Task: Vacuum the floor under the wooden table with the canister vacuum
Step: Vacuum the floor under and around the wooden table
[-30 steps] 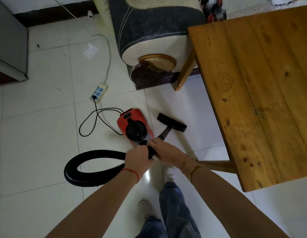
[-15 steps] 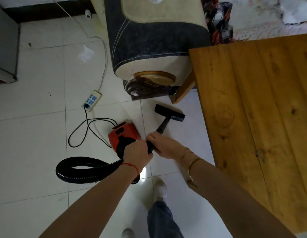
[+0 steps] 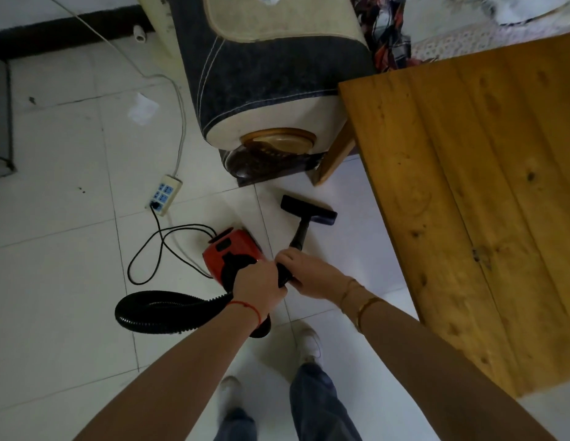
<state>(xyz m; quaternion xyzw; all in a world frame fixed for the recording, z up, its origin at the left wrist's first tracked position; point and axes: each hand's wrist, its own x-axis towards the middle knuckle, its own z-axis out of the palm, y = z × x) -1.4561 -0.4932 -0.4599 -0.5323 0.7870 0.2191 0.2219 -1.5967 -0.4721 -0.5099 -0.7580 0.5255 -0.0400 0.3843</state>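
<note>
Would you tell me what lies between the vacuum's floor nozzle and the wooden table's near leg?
In the head view, only bare white tile separates the floor nozzle from the table leg.

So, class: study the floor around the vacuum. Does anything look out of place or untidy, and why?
A crumpled white scrap, likely paper, lies on the tiles by the sofa: stray litter. The vacuum's black cord sprawls in loose loops between the power strip and the red canister, a possible trip hazard.
</note>
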